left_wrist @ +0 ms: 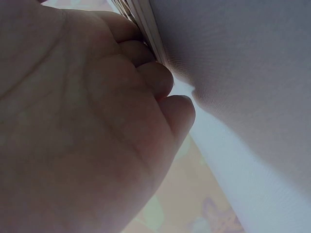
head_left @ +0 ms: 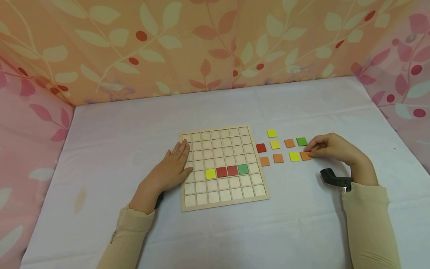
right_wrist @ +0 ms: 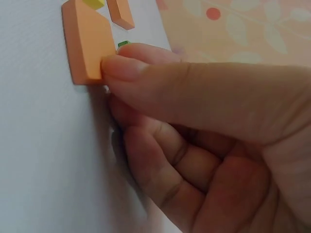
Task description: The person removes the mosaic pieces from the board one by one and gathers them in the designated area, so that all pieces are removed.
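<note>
A light wooden grid board point(head_left: 225, 205) lies on the white cloth. One of its rows bears a yellow tile point(head_left: 210, 173), two red tiles point(head_left: 221, 172) side by side and a green tile point(head_left: 243, 169). My left hand point(head_left: 169, 168) rests on the board's left edge with fingers stretched out; the left wrist view shows its palm and fingertips beside that edge. With thumb and forefinger, my right hand point(head_left: 330, 148) pinches the near edge of an orange tile point(right_wrist: 90, 43) at the right end of the loose tiles. Its other fingers are curled under.
Right of the board lie loose tiles: a red tile point(head_left: 261, 148), several yellow ones point(head_left: 272, 133), more orange ones point(head_left: 278, 158) and a green one point(head_left: 301, 141). A black wrist device point(head_left: 332, 178) sits at the right sleeve. Patterned curtains point(head_left: 215, 45) border the table.
</note>
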The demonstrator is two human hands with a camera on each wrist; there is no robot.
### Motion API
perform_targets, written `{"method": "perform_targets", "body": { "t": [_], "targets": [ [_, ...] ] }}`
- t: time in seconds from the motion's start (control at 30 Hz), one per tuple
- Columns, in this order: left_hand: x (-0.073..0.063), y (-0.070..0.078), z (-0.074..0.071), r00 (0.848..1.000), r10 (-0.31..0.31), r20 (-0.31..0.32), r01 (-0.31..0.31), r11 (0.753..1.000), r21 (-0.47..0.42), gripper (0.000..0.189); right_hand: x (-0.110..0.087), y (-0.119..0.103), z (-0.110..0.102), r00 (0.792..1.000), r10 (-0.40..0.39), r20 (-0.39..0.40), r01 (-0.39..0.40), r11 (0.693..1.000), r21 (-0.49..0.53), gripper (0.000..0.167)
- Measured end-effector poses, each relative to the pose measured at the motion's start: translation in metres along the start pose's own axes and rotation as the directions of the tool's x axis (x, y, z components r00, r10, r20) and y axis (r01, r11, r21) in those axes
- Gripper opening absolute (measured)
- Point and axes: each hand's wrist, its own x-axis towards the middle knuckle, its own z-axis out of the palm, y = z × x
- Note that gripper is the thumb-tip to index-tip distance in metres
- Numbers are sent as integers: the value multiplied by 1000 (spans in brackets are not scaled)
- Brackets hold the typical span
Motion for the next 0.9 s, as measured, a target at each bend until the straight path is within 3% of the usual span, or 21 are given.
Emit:
{"method": "perform_targets", "body": {
  "t": [0.2,0.63,0.9],
  "targets": [
    [0,0,0,1000,0,-4,0,1000,-4,72,-3,-1,-3,1000,16,-23,-17,998,-60,13],
    [-4,-1,4,1000,-6,2,6,1000,-5,72,-5,3,-3,997,-2,-77,-1,999,-33,19],
    [2,0,0,1000,3,20,-3,1000,28,73,-5,-12,-2,991,45,-128,-46,999,-5,28]
  ]
}}
